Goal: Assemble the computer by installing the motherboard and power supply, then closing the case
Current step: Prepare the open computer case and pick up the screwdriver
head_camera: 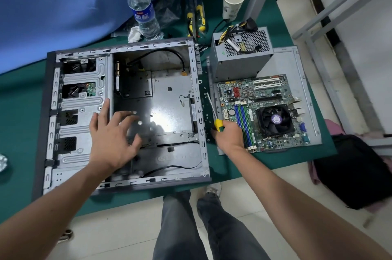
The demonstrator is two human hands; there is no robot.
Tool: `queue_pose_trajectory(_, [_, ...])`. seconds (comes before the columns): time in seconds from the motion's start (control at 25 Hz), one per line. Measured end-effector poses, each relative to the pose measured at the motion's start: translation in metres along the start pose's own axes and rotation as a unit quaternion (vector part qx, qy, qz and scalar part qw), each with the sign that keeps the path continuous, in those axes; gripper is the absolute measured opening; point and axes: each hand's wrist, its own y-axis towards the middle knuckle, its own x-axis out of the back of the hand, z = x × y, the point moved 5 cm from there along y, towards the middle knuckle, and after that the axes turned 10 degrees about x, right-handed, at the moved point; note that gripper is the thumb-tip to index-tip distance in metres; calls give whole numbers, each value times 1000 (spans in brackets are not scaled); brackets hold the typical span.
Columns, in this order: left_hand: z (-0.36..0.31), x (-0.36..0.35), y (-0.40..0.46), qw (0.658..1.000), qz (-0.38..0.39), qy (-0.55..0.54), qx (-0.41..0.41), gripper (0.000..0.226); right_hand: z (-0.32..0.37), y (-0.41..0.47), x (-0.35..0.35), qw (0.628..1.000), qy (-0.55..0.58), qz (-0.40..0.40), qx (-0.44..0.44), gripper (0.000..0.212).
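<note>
Judging from the bare computer case (125,115), nothing is installed: the motherboard (263,111) and power supply (239,56) sit on the side panel (297,69) beside it, left hand (112,136) spread over the case, right hand (229,135) gripping a screwdriver (214,113).

Open computer case (127,115) lying on its side on a green mat (19,98); left hand (112,134), fingers spread, over its interior; right hand (228,135) gripping a yellow-and-green screwdriver (214,111) beside the motherboard (265,111); power supply (239,54) behind the board, both on the grey side panel (305,94).
</note>
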Motion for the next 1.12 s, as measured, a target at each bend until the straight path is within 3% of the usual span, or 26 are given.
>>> queue_pose_trajectory(0.36, [1,-1,-1,1000,-12,-4,1,60,-3,15,-23,996,-86,-2,-19,19])
queue_pose_trajectory(0.84, [2,-2,-2,1000,-13,-2,-3,59,-7,10,-28,1000,10,9,-23,6])
queue_pose_trajectory(1.12, [3,-3,-1,1000,-3,1,-2,59,-7,7,-25,1000,-18,-6,-10,9])
